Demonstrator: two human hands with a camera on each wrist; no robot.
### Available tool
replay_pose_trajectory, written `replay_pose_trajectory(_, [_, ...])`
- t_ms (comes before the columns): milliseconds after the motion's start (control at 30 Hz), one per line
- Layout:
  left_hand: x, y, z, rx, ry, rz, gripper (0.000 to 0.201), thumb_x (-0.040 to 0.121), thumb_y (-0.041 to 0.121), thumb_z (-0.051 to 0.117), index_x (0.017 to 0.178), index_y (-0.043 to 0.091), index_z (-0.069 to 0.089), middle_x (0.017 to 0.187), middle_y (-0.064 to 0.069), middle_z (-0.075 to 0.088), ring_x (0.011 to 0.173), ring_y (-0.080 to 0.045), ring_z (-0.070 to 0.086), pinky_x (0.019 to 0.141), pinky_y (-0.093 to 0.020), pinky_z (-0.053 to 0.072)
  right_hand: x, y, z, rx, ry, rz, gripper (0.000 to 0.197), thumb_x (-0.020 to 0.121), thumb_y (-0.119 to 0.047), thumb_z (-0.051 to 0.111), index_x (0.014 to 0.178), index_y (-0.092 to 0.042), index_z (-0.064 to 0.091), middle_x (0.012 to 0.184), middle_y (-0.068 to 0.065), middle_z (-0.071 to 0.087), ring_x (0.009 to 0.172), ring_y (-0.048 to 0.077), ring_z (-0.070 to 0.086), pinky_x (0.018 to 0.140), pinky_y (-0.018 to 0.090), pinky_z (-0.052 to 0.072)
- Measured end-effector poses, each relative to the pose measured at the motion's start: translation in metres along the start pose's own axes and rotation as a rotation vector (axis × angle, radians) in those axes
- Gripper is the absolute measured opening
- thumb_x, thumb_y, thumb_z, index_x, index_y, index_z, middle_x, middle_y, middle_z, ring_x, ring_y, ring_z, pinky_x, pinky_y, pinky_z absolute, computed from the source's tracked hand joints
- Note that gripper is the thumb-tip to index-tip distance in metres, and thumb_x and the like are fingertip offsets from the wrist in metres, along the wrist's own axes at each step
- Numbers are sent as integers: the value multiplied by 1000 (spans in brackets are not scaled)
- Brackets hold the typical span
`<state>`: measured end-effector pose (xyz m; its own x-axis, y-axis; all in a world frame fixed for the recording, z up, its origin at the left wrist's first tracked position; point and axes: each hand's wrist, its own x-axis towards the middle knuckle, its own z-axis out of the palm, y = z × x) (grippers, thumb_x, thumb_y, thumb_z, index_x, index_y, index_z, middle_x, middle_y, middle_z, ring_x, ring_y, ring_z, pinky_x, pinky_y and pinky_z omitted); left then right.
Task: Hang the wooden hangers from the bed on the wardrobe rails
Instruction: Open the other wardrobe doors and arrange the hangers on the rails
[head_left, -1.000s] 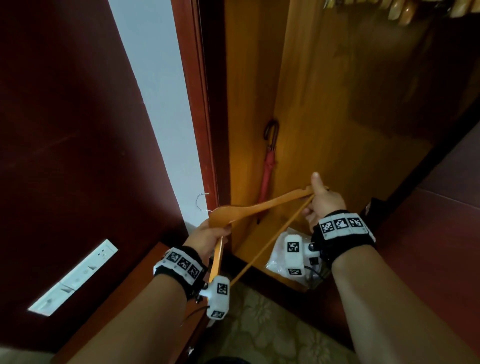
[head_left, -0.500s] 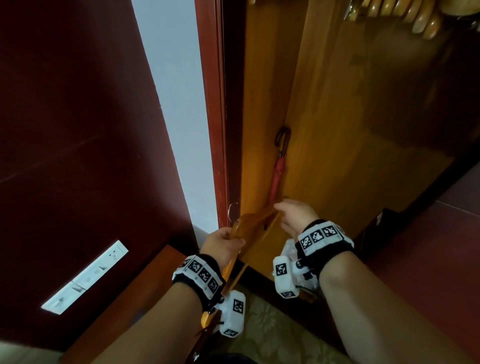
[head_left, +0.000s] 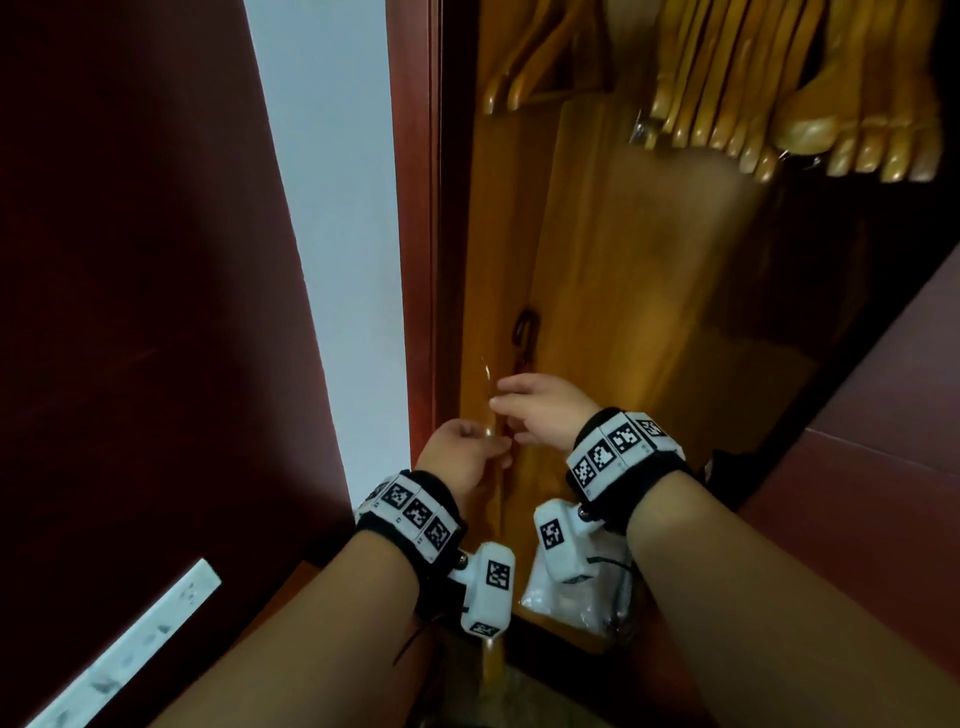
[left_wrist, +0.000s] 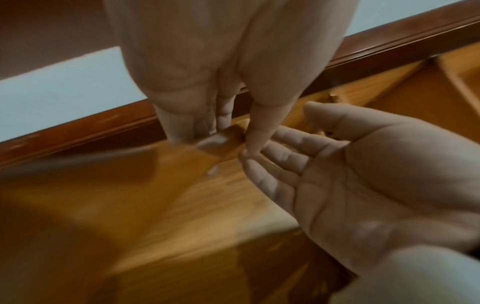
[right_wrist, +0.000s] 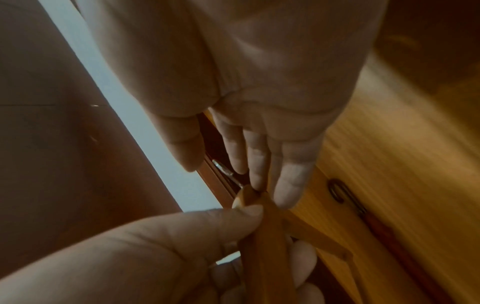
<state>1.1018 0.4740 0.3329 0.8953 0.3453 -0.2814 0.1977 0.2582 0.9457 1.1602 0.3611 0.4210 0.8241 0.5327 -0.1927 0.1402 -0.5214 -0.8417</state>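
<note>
I hold one wooden hanger (head_left: 500, 499) edge-on and upright in front of the wardrobe's left inner wall. My left hand (head_left: 483, 441) grips its top, thumb and fingers pinching the wood (left_wrist: 221, 142). The metal hook (head_left: 485, 370) sticks up above that hand. My right hand (head_left: 506, 397) reaches in from the right with straight fingers (right_wrist: 259, 164) touching the hanger's top (right_wrist: 249, 195), its palm (left_wrist: 363, 174) open. Two hung hangers (head_left: 524, 67) and a dense row of several more (head_left: 779, 119) hang above; the rail itself is out of view.
A red umbrella (head_left: 524, 332) leans against the wardrobe's inner wall just behind my hands. A clear plastic bag (head_left: 571, 597) lies on the wardrobe floor. A dark red panel (head_left: 156, 312) with a white socket strip (head_left: 130, 649) stands left, another dark red door (head_left: 883, 467) right.
The hanger has swung from lying across between my hands to edge-on and upright. My right hand slid from the far arm end to the top by the hook. Both hands rose.
</note>
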Motion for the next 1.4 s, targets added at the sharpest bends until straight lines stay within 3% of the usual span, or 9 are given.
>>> replay_pose_trajectory(133, [-2, 55, 8, 9, -158, 74, 29, 87, 4, 72, 111, 3, 56, 88, -20, 69, 60, -17, 64, 45, -24, 44, -3, -43, -31, -68, 80, -57, 45, 95, -29, 60, 139, -19, 52, 120, 1, 64, 102, 19, 65, 86, 35, 58])
replay_pose_trajectory(333, [-15, 166, 36, 0, -370, 218, 37, 85, -8, 68, 119, 2, 59, 106, -18, 73, 90, -25, 72, 88, -41, 60, -5, -121, -106, -158, 195, -153, 52, 92, -26, 64, 142, -18, 48, 112, 4, 68, 97, 21, 68, 84, 40, 60])
replay_pose_trajectory(567, [-8, 275, 81, -71, -520, 303, 87, 81, -23, 62, 150, 25, 39, 118, -16, 64, 92, -34, 65, 74, -45, 58, 1, -202, -193, -226, 272, -235, 65, 84, -22, 64, 144, -13, 42, 105, 12, 73, 98, 27, 71, 92, 47, 56])
replay_pose_trajectory(700, [11, 317, 107, -51, -529, 384, 102, 79, -23, 63, 157, 33, 27, 136, -16, 56, 105, -36, 70, 74, -41, 60, 11, -225, -236, -245, 279, -282, 43, 82, -10, 62, 124, -7, 59, 113, 23, 68, 106, 36, 67, 94, 53, 53])
replay_pose_trajectory(833, [32, 354, 135, -87, -503, 448, 87, 80, -21, 63, 153, 15, 33, 123, -19, 68, 104, -34, 71, 69, -35, 61, 37, -237, -278, -215, 244, -302, 60, 68, -17, 70, 125, -29, 56, 111, 11, 72, 101, 28, 70, 89, 47, 58])
replay_pose_trajectory(967, [51, 385, 158, -36, -477, 504, 43, 87, -16, 60, 125, 3, 57, 121, -25, 67, 106, -33, 67, 83, -36, 60, 70, -245, -318, -137, 215, -325, 67, 68, -14, 67, 132, -33, 57, 117, 13, 67, 97, 32, 72, 88, 51, 57])
replay_pose_trajectory(1067, [74, 397, 169, -16, -454, 525, 41, 88, -13, 61, 126, 1, 59, 124, -29, 64, 101, -32, 68, 88, -37, 59, 77, -248, -332, -167, 173, -322, 33, 78, -11, 63, 106, -27, 71, 112, 13, 71, 99, 32, 71, 93, 50, 55])
replay_pose_trajectory(1200, [100, 408, 181, 22, -431, 512, 40, 91, -14, 57, 128, 0, 59, 118, -31, 65, 89, -29, 69, 81, -35, 60, 94, -246, -340, -239, 135, -269, 43, 83, -13, 59, 124, -23, 59, 113, 18, 70, 105, 32, 69, 99, 48, 51])
replay_pose_trajectory(1400, [143, 427, 189, 60, -426, 494, 42, 92, -14, 54, 130, 3, 57, 126, -33, 61, 95, -33, 67, 85, -36, 56, 129, -247, -352, -340, 158, -270, 33, 86, -13, 58, 119, -14, 62, 113, 21, 69, 109, 34, 67, 91, 43, 53])
